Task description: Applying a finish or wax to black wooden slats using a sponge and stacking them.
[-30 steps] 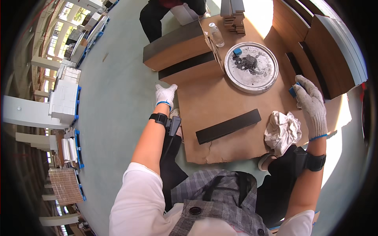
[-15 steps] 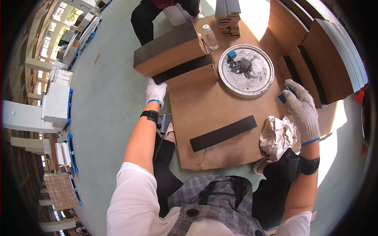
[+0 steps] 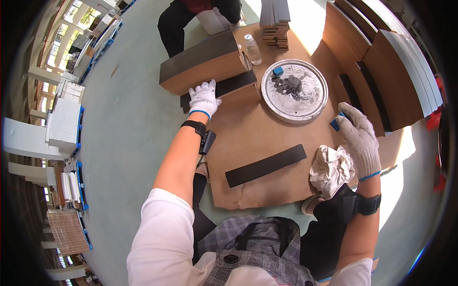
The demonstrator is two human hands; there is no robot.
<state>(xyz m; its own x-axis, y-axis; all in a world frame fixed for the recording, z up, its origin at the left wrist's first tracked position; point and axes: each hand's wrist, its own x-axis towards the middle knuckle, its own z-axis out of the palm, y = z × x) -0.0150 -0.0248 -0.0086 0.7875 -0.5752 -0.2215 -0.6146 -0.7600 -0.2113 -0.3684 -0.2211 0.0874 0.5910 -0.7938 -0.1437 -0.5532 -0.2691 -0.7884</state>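
Observation:
My left hand (image 3: 204, 98), in a white knit glove, lies with fingers spread on the black upper face of a brown-sided board stack (image 3: 238, 93). Behind that stack stands a taller one with a dark grey top (image 3: 200, 56). In its glove, my right hand (image 3: 360, 136) pinches a small blue block (image 3: 336, 122), which looks like a sponge, right of the round white lid (image 3: 268, 106). Dark paste (image 3: 292, 86) is smeared on the lid, beside another blue block (image 3: 278, 71). A single black strip (image 3: 265, 165) lies flat in front of me on brown sheeting (image 3: 281, 138).
A crumpled white cloth (image 3: 331, 170) sits by my right wrist. Brown boards (image 3: 398, 78) stand in rows at the right. A clear bottle (image 3: 253, 49) and stacked grey strips (image 3: 275, 24) are at the back. Another person's dark-clothed leg (image 3: 171, 31) shows at top left.
My left hand has moved from the left end of the stack rightward onto its black face, and its fingers have spread. My right hand still holds the blue block, nearly in place.

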